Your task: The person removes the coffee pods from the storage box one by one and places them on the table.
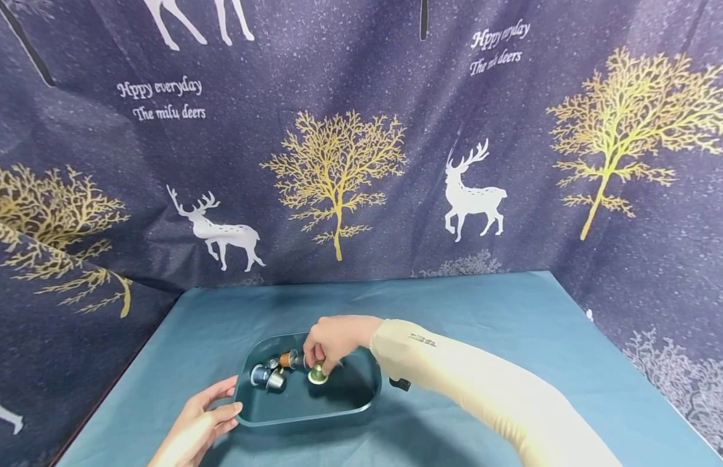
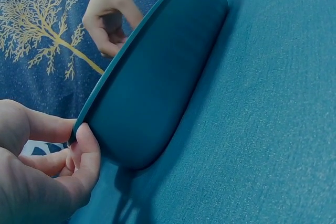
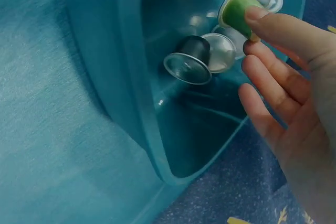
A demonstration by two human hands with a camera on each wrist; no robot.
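Note:
A teal tray [image 1: 297,403] with rounded corners stands on the cloth, several coffee capsules inside it. My right hand [image 1: 338,337] reaches over its far side and pinches a green coffee capsule [image 3: 239,15] between thumb and fingers, above the tray floor. Toward the left end lie a dark blue capsule [image 1: 259,375], a silver capsule [image 1: 276,381] and an orange capsule [image 1: 288,359]. At the tray's left end my left hand [image 1: 200,415] grips the rim; in the left wrist view the thumb and a finger pinch its edge [image 2: 81,116].
Blue-green cloth [image 1: 455,311] covers the table around the tray. Behind it hangs a dark blue curtain [image 1: 408,214] printed with white deer and golden trees. A pale sleeve [image 1: 455,370] covers the right arm, which crosses over the tray's right end.

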